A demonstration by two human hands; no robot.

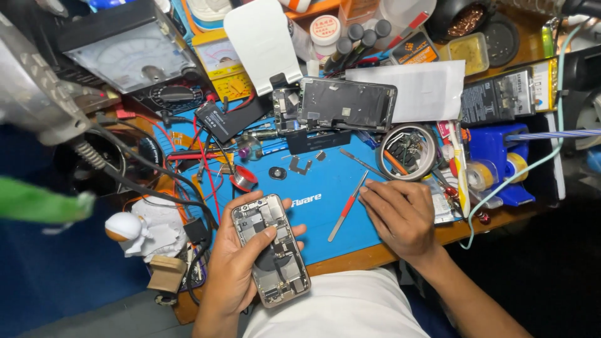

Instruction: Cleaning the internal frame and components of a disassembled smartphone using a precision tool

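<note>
Your left hand [235, 263] grips an opened phone [270, 250] with its back cover off, so the circuit boards and a dark round coil face up at you. Your fingers wrap the phone's left edge from below and your thumb presses across its middle; the hand is firmly closed around it, holding it tilted just above the near edge of the blue work mat [332, 206].

Your right hand [400, 216] lies palm down on the mat, well to the right of the phone, fingers together and bent slightly. I cannot tell whether it pinches anything. Just beside its fingertips, between your two hands, rests a red-handled tool [348, 206], angled toward the phone.

Beyond your held phone, farther up the mat, lie small loose metal parts [300, 164] and a small round dark part [277, 173]. Farther still sits a second phone's dark screen panel [346, 103]. Up and right of your right hand stands a roll of tape [408, 152].
</note>
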